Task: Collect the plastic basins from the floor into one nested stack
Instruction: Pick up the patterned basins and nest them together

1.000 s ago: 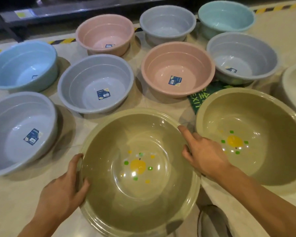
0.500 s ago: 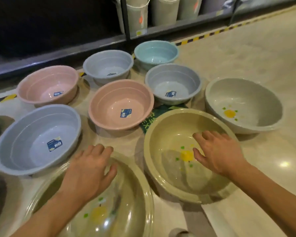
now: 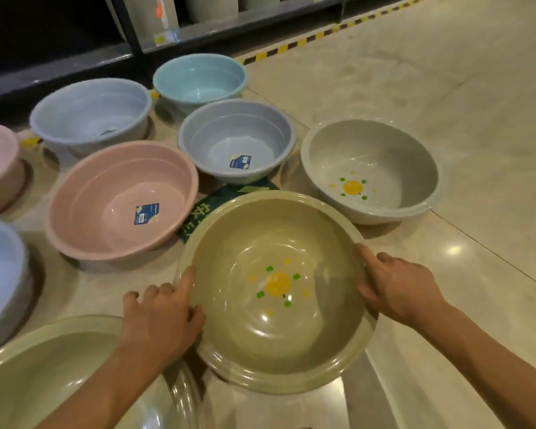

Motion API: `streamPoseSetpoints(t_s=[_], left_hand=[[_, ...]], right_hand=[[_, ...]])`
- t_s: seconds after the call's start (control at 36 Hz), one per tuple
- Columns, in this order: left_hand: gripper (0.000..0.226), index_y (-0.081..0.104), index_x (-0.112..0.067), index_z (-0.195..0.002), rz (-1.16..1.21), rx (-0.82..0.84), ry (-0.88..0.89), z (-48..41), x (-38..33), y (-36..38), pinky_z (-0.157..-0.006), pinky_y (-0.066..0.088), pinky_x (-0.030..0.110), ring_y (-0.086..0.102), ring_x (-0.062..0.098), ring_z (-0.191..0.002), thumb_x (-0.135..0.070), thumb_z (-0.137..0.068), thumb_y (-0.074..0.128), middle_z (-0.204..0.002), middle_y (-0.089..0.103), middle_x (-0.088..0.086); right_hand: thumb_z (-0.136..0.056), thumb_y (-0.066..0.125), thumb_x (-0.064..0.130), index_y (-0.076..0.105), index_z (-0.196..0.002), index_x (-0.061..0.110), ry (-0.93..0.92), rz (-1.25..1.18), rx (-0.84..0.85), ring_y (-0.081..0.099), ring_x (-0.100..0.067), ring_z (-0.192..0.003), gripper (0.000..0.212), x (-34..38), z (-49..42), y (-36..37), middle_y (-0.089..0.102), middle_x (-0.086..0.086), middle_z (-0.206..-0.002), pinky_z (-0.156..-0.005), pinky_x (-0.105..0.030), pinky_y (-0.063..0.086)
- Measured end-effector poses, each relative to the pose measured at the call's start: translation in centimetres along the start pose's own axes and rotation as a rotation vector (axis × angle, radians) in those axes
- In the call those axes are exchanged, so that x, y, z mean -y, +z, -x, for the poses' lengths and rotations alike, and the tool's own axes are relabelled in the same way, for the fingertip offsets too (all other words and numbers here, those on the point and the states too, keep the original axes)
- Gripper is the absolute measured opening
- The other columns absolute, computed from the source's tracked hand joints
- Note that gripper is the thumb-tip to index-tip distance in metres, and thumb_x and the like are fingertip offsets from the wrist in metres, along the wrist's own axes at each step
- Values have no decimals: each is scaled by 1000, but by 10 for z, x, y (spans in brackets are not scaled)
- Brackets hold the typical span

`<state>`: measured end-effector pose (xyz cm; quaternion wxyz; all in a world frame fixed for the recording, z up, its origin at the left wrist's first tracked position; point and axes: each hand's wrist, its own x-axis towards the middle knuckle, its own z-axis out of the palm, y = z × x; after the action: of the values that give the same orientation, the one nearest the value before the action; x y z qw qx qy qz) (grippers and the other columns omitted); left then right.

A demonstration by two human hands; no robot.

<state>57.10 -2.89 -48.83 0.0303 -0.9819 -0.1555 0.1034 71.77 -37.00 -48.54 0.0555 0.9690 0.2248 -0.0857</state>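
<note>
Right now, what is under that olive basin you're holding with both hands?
Beneath the olive basin, at its far rim, a green floor sticker with pale lettering pokes out on the tiled floor. The basin covers the rest of the sticker, so its full wording can't be read.

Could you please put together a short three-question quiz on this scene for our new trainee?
1. True or false: both hands grip the rim of the olive basin.
2. Which basin stands just beyond the right hand? A) a pink one B) a grey one with a yellow dot print C) a teal one
3. Fill in: the sticker in the pink basin is mostly ___ in colour.

Key:
1. True: the left hand holds the near-left rim and the right hand the right rim.
2. B, the grey printed basin.
3. Blue.
</note>
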Motion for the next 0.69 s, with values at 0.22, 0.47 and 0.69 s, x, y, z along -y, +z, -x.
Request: streamPoseSetpoints(t_s=[0.22, 0.47, 0.69], left_hand=[[80, 8, -32, -155, 421, 8, -58, -3, 6, 10, -94, 33, 40, 57, 20, -96, -48, -88, 50, -102, 60, -4], [79, 30, -43, -149, 721, -133, -85, 4, 15, -7, -97, 34, 36, 57, 18, -87, -53, -72, 47, -101, 62, -7], [64, 45, -46, -138, 966, -292, -75, 28, 43, -48, -59, 43, 12, 54, 8, -64, -18, -86, 68, -74, 59, -18]], right_hand=[[-90, 54, 49, 13, -156, 36, 114, -270, -38, 57, -19, -80, 79, -2, -8, 12, 54, 1, -96, -65, -38, 55], [-83, 53, 46, 34, -152, 33, 108, -480, -171, 60, -27, -93, 72, -3, -7, -7, 61, -8, -112, -79, -35, 47], [-86, 67, 18, 52, -138, 42, 79, -753, -329, 57, -5, -72, 59, 13, 4, -70, 58, 9, -78, -66, -21, 43]])
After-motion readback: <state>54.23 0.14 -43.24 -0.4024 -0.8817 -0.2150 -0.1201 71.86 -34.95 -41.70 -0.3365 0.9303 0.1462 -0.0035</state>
